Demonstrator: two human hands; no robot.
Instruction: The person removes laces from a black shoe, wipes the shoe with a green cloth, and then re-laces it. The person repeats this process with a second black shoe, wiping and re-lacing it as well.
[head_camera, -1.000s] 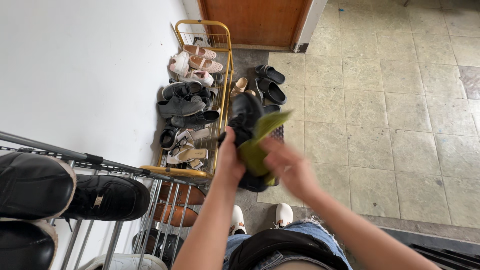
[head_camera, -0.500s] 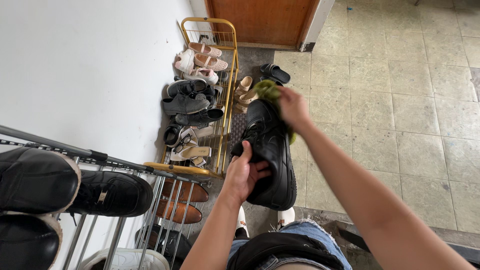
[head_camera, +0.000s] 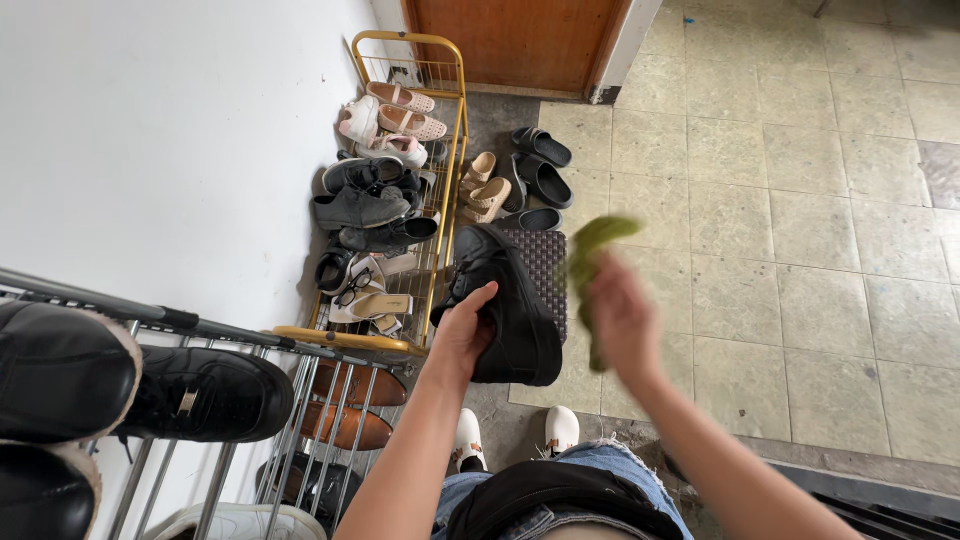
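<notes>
My left hand (head_camera: 465, 330) grips a black shoe (head_camera: 510, 300) from its inner side and holds it out in front of me, toe pointing away. To the right of the shoe my right hand (head_camera: 622, 318) is blurred with motion and holds a green cloth (head_camera: 590, 262), which hangs clear of the shoe at this moment. Below, the toes of my white shoes (head_camera: 512, 432) stand on the floor.
A yellow wire shoe rack (head_camera: 447, 190) full of shoes stands against the white wall. Sandals and black slippers (head_camera: 540, 160) lie beside it, near a dark mat (head_camera: 546, 262). A metal rack (head_camera: 150, 318) at my left holds black shoes (head_camera: 205, 392). A wooden door (head_camera: 520, 40) is ahead.
My right hand with the green cloth has swept back from the shoe's toe toward me and off to the right. The left hand keeps holding the shoe.
</notes>
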